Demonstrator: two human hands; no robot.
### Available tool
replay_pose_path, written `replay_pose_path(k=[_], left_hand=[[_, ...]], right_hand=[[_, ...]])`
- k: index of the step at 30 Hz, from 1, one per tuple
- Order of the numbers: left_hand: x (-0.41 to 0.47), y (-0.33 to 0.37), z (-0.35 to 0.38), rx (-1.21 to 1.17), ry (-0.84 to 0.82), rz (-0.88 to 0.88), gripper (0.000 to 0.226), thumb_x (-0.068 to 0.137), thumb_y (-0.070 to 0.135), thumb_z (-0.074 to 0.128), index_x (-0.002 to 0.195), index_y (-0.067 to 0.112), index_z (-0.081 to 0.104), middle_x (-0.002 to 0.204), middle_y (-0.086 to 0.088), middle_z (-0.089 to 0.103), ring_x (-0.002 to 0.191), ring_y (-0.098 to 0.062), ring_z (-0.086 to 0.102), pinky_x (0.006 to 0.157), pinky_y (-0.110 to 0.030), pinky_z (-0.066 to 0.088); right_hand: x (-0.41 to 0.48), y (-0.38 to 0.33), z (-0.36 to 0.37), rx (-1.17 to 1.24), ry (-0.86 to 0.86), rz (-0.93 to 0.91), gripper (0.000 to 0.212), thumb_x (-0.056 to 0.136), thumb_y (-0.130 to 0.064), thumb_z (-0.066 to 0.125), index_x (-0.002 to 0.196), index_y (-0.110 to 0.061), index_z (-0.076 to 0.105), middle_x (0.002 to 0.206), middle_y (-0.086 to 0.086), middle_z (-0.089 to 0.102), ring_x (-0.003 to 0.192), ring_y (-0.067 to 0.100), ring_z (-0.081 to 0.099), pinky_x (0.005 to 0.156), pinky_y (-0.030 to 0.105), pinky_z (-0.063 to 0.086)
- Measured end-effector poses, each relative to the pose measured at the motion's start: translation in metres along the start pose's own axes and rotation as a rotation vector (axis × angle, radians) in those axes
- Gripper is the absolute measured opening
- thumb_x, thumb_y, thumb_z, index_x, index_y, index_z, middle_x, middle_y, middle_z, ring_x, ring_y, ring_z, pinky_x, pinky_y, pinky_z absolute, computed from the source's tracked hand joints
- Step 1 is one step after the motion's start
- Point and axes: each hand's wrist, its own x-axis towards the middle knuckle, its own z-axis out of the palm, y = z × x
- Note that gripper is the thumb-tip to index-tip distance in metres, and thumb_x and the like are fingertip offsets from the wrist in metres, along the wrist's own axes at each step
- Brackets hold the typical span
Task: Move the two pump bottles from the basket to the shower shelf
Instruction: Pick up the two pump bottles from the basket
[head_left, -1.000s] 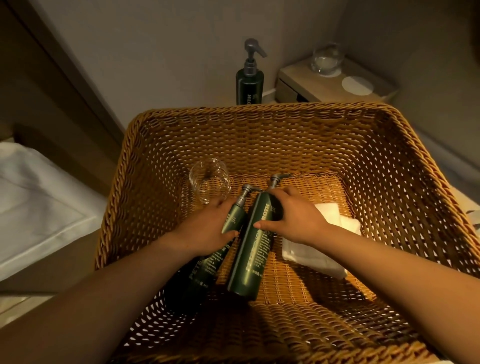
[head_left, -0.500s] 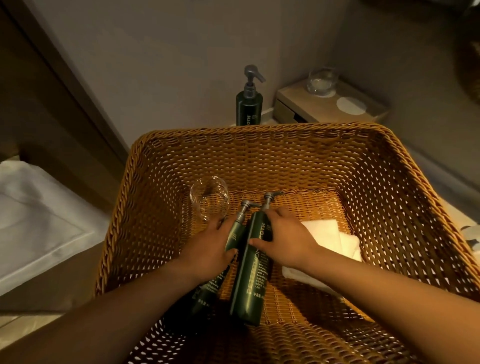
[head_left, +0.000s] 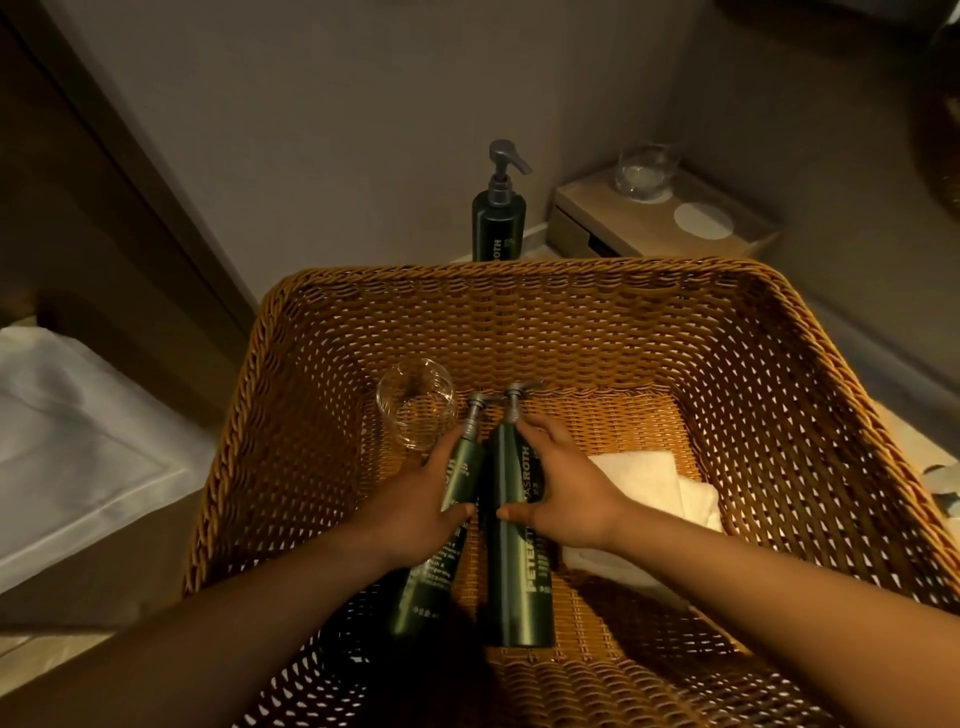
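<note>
Two dark green pump bottles lie side by side on the floor of a wicker basket (head_left: 810, 395), pump heads pointing away from me. My left hand (head_left: 415, 504) is wrapped around the upper body of the left bottle (head_left: 431, 582). My right hand (head_left: 566, 493) grips the upper body of the right bottle (head_left: 519, 587), thumb on its left side. Both bottles touch the basket floor.
A clear glass (head_left: 415, 410) stands in the basket left of the pump heads, and a folded white towel (head_left: 660, 493) lies under my right wrist. Behind the basket stands a third pump bottle (head_left: 498, 223) and a wooden box (head_left: 623, 228) carrying a glass (head_left: 644, 169). White cloth (head_left: 67, 457) at left.
My head has tilted, so the basket sits lower in view. Both hands have closed more firmly around the bottles, and the right bottle has turned straighter.
</note>
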Motion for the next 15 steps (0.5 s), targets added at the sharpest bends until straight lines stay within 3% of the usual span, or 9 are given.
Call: replay_pose_path(k=[3, 6, 11, 15], left_hand=[[0.0, 0.002, 0.002, -0.002, 0.001, -0.018, 0.088, 0.087, 0.029, 0.06, 0.144, 0.042, -0.007, 0.146, -0.017, 0.032, 0.12, -0.031, 0.047, 0.096, -0.043, 0.044], [-0.001, 0.001, 0.002, -0.018, -0.009, -0.027, 0.09, 0.087, 0.029, 0.06, 0.143, 0.042, -0.009, 0.146, -0.015, 0.034, 0.119, -0.028, 0.048, 0.095, -0.042, 0.045], [-0.001, -0.001, 0.003, -0.054, -0.068, -0.082, 0.097, 0.084, 0.034, 0.063, 0.143, 0.04, -0.014, 0.142, -0.013, 0.041, 0.117, -0.026, 0.051, 0.096, -0.044, 0.044], [-0.002, 0.001, 0.004, -0.057, -0.069, -0.081, 0.099, 0.085, 0.031, 0.064, 0.144, 0.035, -0.016, 0.142, -0.015, 0.041, 0.118, -0.026, 0.05, 0.096, -0.043, 0.043]], right_hand=[[0.003, 0.003, -0.006, -0.032, -0.046, 0.0, 0.104, 0.072, -0.029, 0.078, 0.149, -0.019, 0.008, 0.157, 0.004, 0.005, 0.14, 0.018, 0.013, 0.093, 0.005, 0.01], [0.002, 0.003, 0.002, -0.016, -0.026, 0.05, 0.108, 0.073, -0.036, 0.075, 0.149, -0.025, -0.001, 0.158, 0.009, 0.0, 0.143, 0.021, 0.008, 0.097, 0.014, 0.014], [-0.006, -0.001, 0.015, -0.038, 0.016, 0.056, 0.117, 0.069, -0.046, 0.076, 0.148, -0.029, -0.009, 0.156, 0.01, -0.003, 0.137, 0.029, 0.027, 0.096, 0.02, 0.03], [-0.008, 0.0, 0.017, 0.034, 0.017, 0.073, 0.119, 0.069, -0.041, 0.078, 0.146, -0.033, -0.012, 0.154, 0.01, 0.009, 0.134, 0.027, 0.032, 0.089, 0.016, 0.029]])
